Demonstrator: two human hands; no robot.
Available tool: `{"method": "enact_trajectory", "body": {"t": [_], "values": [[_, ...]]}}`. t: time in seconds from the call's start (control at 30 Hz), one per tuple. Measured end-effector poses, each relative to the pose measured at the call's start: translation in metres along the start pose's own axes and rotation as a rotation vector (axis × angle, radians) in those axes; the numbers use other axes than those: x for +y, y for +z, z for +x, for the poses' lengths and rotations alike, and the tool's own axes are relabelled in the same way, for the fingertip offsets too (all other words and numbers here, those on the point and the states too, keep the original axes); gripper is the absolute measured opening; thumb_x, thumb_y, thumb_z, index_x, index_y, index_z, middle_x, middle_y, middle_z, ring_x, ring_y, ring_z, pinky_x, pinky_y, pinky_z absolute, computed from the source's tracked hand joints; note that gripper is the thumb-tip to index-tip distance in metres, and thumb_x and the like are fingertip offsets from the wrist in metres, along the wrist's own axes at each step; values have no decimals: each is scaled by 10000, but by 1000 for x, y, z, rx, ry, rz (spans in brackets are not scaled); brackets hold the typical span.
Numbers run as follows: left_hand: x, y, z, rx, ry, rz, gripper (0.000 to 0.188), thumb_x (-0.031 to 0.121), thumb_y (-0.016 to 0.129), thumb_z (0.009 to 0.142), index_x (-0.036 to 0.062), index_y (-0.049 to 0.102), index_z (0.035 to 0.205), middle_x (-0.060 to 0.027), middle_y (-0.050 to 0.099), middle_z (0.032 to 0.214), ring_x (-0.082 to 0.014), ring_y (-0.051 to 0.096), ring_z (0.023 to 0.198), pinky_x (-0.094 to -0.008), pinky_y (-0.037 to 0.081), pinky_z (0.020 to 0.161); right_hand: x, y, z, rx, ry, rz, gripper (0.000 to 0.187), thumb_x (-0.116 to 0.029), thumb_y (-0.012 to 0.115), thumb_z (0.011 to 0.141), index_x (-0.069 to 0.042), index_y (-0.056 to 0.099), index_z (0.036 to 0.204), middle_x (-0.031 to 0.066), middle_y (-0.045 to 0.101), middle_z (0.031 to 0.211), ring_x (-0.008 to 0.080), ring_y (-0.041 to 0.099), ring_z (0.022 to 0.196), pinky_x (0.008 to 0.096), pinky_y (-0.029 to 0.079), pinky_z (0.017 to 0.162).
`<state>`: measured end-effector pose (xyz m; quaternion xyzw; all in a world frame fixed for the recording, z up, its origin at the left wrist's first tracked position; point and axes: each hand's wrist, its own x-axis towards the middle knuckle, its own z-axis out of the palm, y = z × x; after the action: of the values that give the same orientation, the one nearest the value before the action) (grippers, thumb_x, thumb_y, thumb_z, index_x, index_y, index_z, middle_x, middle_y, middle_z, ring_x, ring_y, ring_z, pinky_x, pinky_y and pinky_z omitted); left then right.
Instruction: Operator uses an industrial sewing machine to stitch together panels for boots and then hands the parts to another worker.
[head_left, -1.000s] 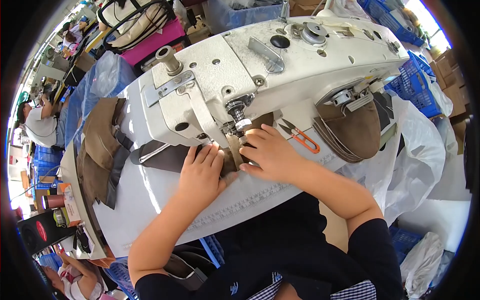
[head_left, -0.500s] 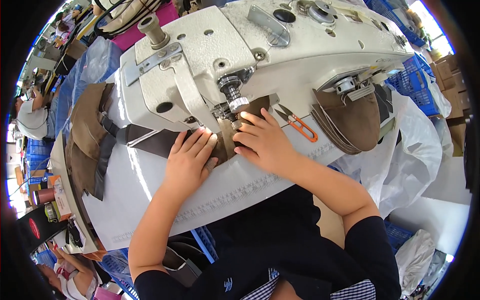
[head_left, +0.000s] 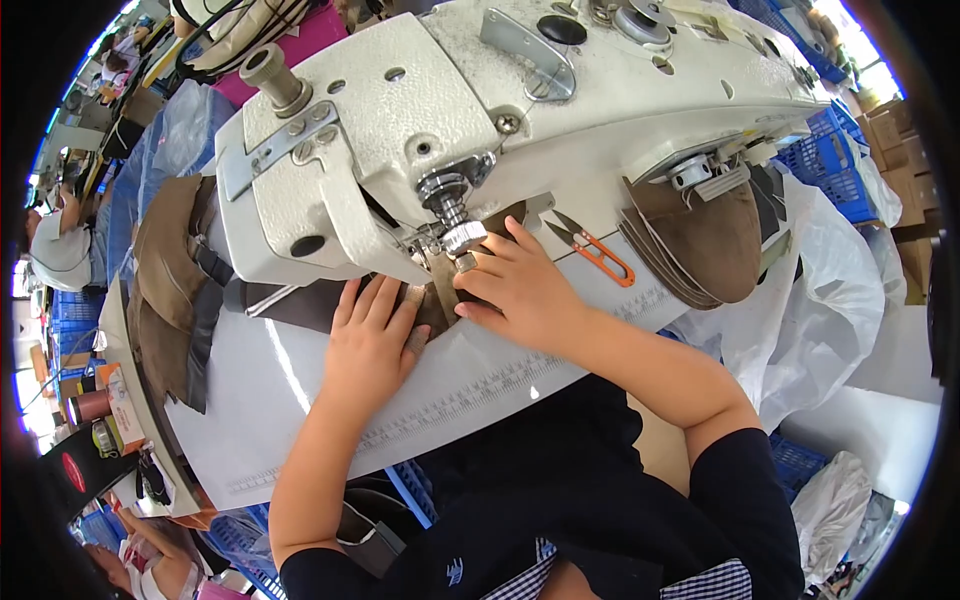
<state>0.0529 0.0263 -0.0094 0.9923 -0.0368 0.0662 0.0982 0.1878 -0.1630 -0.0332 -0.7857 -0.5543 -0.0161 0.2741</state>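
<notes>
A white sewing machine (head_left: 350, 100) stands over the table, its needle area largely hidden by the head of the machine and my fingers. Under it lies a brown fabric piece (head_left: 441, 296), joined or overlapped by a dark strip (head_left: 305, 306) that trails off to the left. My left hand (head_left: 372, 335) rests flat on the piece left of the presser area, fingers stretched out side by side and a light wrap on one finger. On the other side my right hand (head_left: 530, 292) lies with spread fingers, its fingertips touching the piece beside the machine's tension knob (head_left: 462, 237).
Orange-handled thread snips (head_left: 600, 255) lie right of my right hand. Beyond them is a stack of brown rounded pieces (head_left: 700, 245). More brown pieces (head_left: 165, 270) hang over the table's left end. A ruler scale runs along the white tabletop (head_left: 270, 430). Other people sit at far left.
Both hands stay on the piece; the left has slid slightly down and the right slightly left. The machine head appears shifted a little left in the picture.
</notes>
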Motion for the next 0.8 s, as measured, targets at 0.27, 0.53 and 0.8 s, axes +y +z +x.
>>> {"method": "enact_trajectory", "body": {"t": [0.27, 0.53, 0.8], "values": [[2, -3, 9, 21, -5, -32, 307, 199, 646, 832, 10, 604, 1070, -161, 577, 1286, -367, 494, 1231, -489, 344, 1044, 7, 0, 8, 20, -39, 45, 229, -264, 677, 825, -114, 587, 973, 47, 565, 1253, 267, 450, 1249, 575, 263, 1097], [-6, 2, 17, 49, -50, -20, 353, 219, 619, 868, 15, 604, 1155, -146, 628, 1212, -386, 515, 1193, -471, 366, 1007, 16, 3, 22, 17, -43, 108, 218, -232, 679, 818, -122, 586, 982, 45, 576, 1225, 257, 466, 1226, 573, 284, 1069], [-11, 2, 18, 23, -72, -40, 337, 222, 623, 867, 17, 610, 1134, -168, 635, 1185, -403, 539, 1154, -489, 364, 1005, 17, 4, 26, 16, -20, 136, 227, -224, 686, 807, -127, 584, 986, 23, 592, 1164, 244, 497, 1166, 517, 296, 1027]]}}
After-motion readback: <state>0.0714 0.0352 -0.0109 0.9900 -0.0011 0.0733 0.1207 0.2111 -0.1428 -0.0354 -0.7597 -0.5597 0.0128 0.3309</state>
